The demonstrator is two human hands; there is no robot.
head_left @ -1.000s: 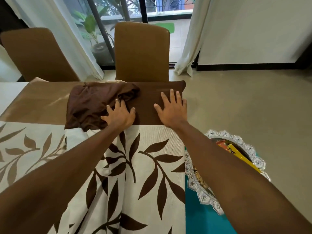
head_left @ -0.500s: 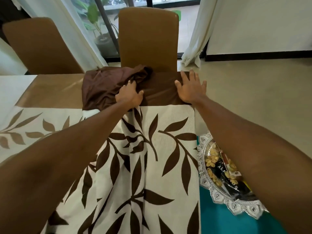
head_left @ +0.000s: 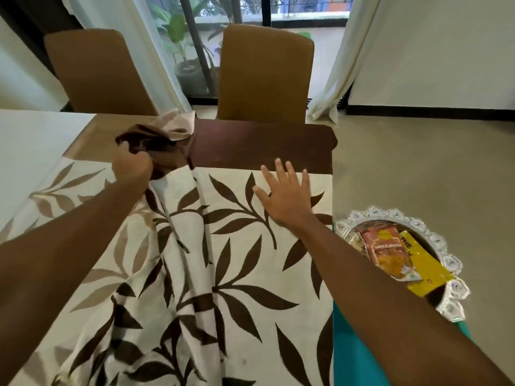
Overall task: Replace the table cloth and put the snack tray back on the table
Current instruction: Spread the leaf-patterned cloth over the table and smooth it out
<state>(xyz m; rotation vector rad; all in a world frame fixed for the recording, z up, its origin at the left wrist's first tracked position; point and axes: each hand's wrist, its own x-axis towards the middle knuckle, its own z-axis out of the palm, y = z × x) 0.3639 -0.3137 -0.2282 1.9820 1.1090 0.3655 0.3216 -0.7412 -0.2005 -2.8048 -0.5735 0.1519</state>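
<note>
A cream table cloth (head_left: 245, 274) printed with dark brown leaves covers the near right part of the table, with a broad band of plain dark brown border (head_left: 262, 146) along its far edge. The right half lies flat and smooth out to the table's right edge. The left half is drawn into long ridges that run from the near edge up to a bunched corner. There the left hand (head_left: 132, 167) is closed in a fist around a gathered clump of the brown border, and a paler tan fold shows just behind the clump. The right hand (head_left: 287, 196) lies palm down on the flat cloth with its fingers straight and spread, their tips reaching the seam of the brown band, and it grasps nothing.

Paler leaf-print fabric (head_left: 55, 196) with a tan band lies flat to the left.

The snack tray (head_left: 451, 263), silver with an ornate scalloped rim, sits off the table to the right on a teal surface (head_left: 354, 344), partly hidden by the right forearm. It holds an orange packet (head_left: 387, 252) and a yellow packet (head_left: 426, 271).

Two tan chairs (head_left: 264, 76) (head_left: 94, 71) stand at the far side, with white curtains (head_left: 342, 65) and a potted plant (head_left: 178, 37) at the window behind them.
</note>
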